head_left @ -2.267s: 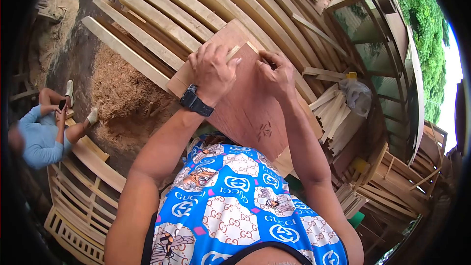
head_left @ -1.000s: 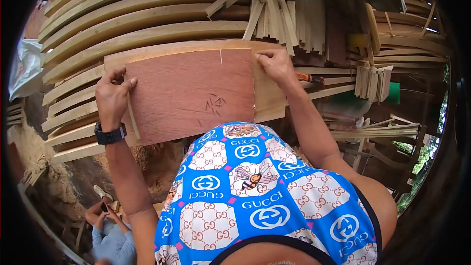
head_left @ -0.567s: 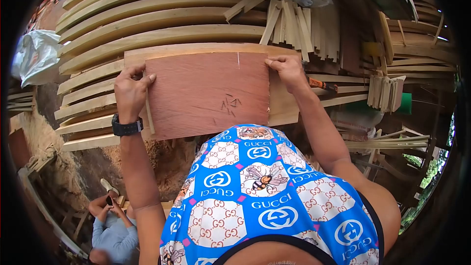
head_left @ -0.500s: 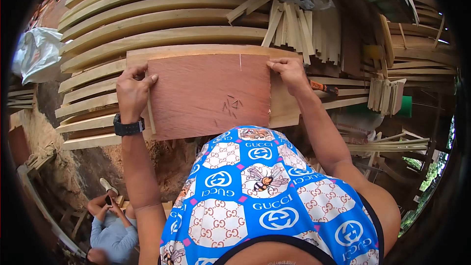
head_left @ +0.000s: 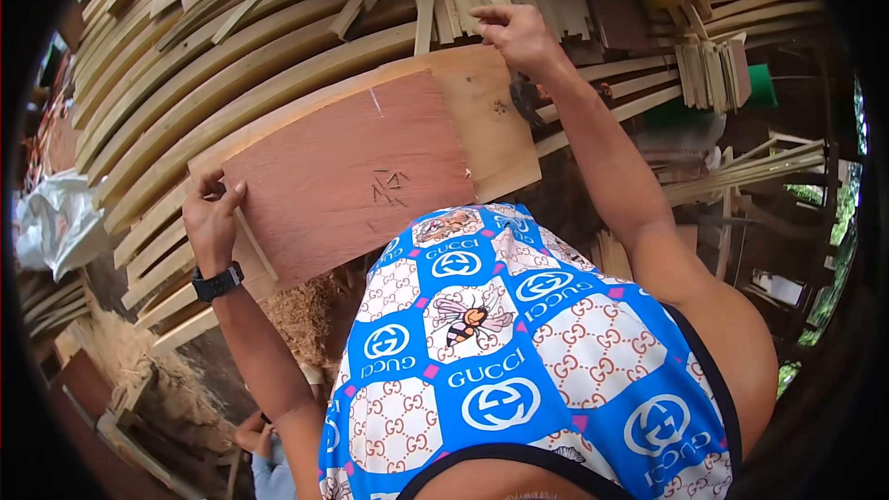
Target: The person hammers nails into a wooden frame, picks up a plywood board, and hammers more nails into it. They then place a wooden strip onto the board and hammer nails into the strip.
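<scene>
A reddish plywood sheet (head_left: 343,157) lies tilted on a paler wooden board (head_left: 495,120). My left hand (head_left: 213,218) is closed on the sheet's left edge, thumb on top, with a thin wooden strip (head_left: 256,245) along that edge. Several small nails (head_left: 389,187) are scattered loose on the sheet, and a short white mark shows near its far edge. My right hand (head_left: 520,37) is off the sheet, index finger stretched out, near upright wooden strips (head_left: 454,0); I see nothing in it. Under my right forearm lies a partly hidden dark tool (head_left: 526,100) with orange on its handle.
Long curved wooden slats (head_left: 250,83) are stacked beneath and beyond the board. A bundle of short strips (head_left: 713,74) stands at right near a green object (head_left: 761,86). At left is a white plastic bag (head_left: 57,222); below, sawdust (head_left: 319,319) and part of a seated person (head_left: 269,463).
My right hand has let go of the sheet's right edge and moved up and away. My left hand still holds the left edge. The camera view has turned and shifted.
</scene>
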The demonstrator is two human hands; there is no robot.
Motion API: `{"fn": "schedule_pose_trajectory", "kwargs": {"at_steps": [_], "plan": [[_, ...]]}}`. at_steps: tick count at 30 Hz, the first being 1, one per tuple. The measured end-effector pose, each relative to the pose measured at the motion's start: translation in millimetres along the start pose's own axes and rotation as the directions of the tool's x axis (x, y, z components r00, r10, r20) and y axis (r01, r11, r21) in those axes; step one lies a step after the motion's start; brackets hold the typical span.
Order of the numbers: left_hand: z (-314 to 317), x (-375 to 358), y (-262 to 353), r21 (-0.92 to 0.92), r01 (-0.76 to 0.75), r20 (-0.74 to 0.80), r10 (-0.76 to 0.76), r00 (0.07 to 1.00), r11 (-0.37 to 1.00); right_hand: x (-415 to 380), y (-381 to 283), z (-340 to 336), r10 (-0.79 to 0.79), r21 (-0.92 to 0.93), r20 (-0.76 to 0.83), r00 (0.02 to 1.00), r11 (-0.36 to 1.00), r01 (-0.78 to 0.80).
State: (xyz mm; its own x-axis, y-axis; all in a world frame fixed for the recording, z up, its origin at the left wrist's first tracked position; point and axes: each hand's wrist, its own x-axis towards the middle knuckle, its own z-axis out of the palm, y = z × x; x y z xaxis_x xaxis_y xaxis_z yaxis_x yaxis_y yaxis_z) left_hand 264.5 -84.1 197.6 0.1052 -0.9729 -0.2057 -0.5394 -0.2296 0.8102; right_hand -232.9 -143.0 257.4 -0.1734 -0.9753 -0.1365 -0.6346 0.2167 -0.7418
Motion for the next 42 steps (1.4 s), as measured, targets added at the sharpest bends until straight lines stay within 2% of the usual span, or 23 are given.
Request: {"fn": "schedule_pose_trajectory", "kwargs": {"at_steps": [2,3,6,7,8,10,14,16,19,23,24,25,26,28,29,31,32,34,35,37,40,41,42], "plan": [[-2,2,1,0.022,0.003,0.0,-0.003,1.0,1.0,-7,5,7,-0.014,0.02,0.098,0.995,1.0,0.012],[-2,2,2,0.028,0.019,-0.004,-0.019,1.0,0.999,-18,2,15,-0.055,-0.024,0.114,0.992,0.998,0.058],[-9,14,-25,0.002,0.046,0.014,-0.046,0.999,0.999,-42,-7,66,-0.02,-0.104,0.189,0.982,0.994,0.041],[-10,16,-28,-0.027,0.037,0.021,-0.037,0.999,0.999,-45,-11,70,0.051,-0.052,0.205,0.978,0.998,-0.042],[-10,17,-30,-0.018,0.033,0.022,-0.033,0.999,0.999,-42,-1,74,0.052,-0.042,0.202,0.978,0.998,-0.044],[-11,18,-31,-0.03,0.074,0.03,-0.074,0.997,0.997,-29,24,85,0.154,0.218,0.239,0.959,0.954,-0.207],[-12,17,-27,0.018,0.055,0.021,-0.056,0.998,0.998,-30,19,83,0.166,0.343,0.281,0.945,0.903,-0.26],[-12,19,-35,-0.034,0.04,0.019,-0.039,0.999,0.999,-38,13,75,-0.035,-0.029,0.21,0.977,0.999,0.042],[-12,16,-29,0.014,0.044,-0.001,-0.044,0.999,0.999,-48,9,68,-0.033,-0.03,0.26,0.965,0.999,0.043],[-11,16,-34,-0.041,0.035,0.03,-0.034,0.999,0.999,-51,29,77,-0.087,0.035,0.29,0.953,0.996,0.081],[-10,17,-38,-0.048,0.037,0.015,-0.036,0.999,0.998,-51,32,79,-0.332,-0.05,0.103,0.938,0.94,0.338],[-11,17,-41,-0.054,0.038,-0.003,-0.038,0.999,0.998,-50,33,80,-0.568,-0.177,-0.059,0.821,0.815,0.552],[-11,16,-36,-0.055,0.041,-0.01,-0.042,0.999,0.998,-50,27,76,-0.573,-0.174,-0.055,0.818,0.812,0.557],[-10,9,-21,-0.024,0.011,-0.009,-0.011,1.0,1.0,-55,13,61,-0.278,-0.094,0.116,0.954,0.953,0.289],[-10,10,-23,-0.024,0.011,-0.009,-0.011,1.0,1.0,-55,17,63,-0.278,-0.093,0.116,0.954,0.953,0.289],[-10,13,-28,-0.043,0.009,0.01,-0.008,1.0,0.999,-53,28,67,-0.14,-0.038,0.344,0.928,0.986,0.163],[-11,14,-28,-0.044,0.007,0.011,-0.007,1.0,0.999,-55,26,70,-0.14,-0.039,0.342,0.929,0.986,0.163],[-11,12,-25,-0.073,0.033,0.017,-0.032,0.999,0.997,-60,21,74,-0.274,-0.136,0.26,0.926,0.939,0.316],[-11,10,-24,-0.074,0.036,0.011,-0.036,0.999,0.997,-58,20,75,-0.278,-0.134,0.265,0.923,0.938,0.321],[-10,9,-22,-0.032,0.006,-0.013,-0.007,1.0,0.999,-54,20,77,-0.571,-0.198,-0.02,0.821,0.807,0.556],[-7,6,-16,-0.05,0.032,-0.022,-0.034,0.999,0.998,-48,12,82,-0.62,-0.319,0.049,0.783,0.733,0.601],[-5,6,-18,-0.054,0.048,-0.052,-0.051,0.997,0.997,-47,8,87,-0.639,-0.303,0.069,0.766,0.719,0.626],[-1,6,-22,-0.033,0.036,-0.055,-0.037,0.998,0.999,-48,3,92,-0.51,-0.196,0.101,0.854,0.831,0.52]]}}
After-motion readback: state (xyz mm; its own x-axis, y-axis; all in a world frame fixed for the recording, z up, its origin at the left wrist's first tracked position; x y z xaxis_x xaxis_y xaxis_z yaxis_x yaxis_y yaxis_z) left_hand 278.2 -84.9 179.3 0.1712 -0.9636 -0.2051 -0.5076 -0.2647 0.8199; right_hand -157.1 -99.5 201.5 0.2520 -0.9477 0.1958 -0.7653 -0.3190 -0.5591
